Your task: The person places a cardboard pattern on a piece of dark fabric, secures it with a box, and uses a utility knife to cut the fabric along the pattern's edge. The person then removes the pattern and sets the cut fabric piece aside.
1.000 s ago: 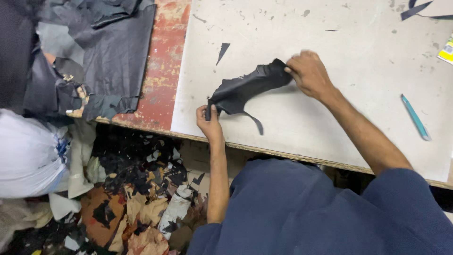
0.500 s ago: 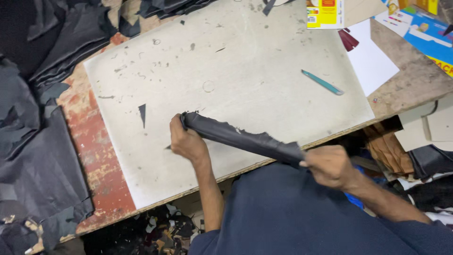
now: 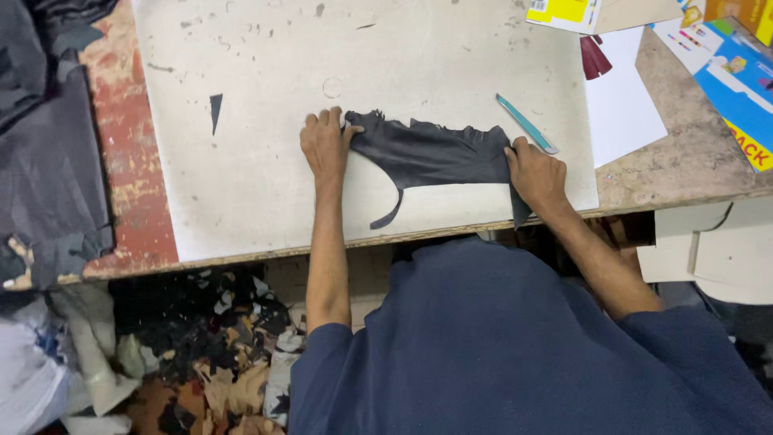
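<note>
A dark grey, ragged-edged piece of leather (image 3: 431, 153) lies spread flat on the pale cutting board (image 3: 266, 121). My left hand (image 3: 324, 145) presses palm-down on its left end, fingers together. At the right end my right hand (image 3: 535, 173) presses the leather near the board's front edge. A thin tail of the leather curls down towards the front edge. A teal-handled knife (image 3: 525, 123) lies just beyond my right hand, untouched.
A small dark offcut (image 3: 215, 110) lies left on the board. Dark leather sheets (image 3: 48, 161) pile up at the far left. White paper (image 3: 624, 113), a maroon scrap (image 3: 596, 58) and coloured boxes (image 3: 737, 89) sit at the right. Leather scraps (image 3: 201, 354) litter the floor below.
The leather was rolled and stretched between both hands at the board's edge; now it lies opened flat on the board under both palms. The view has shifted.
</note>
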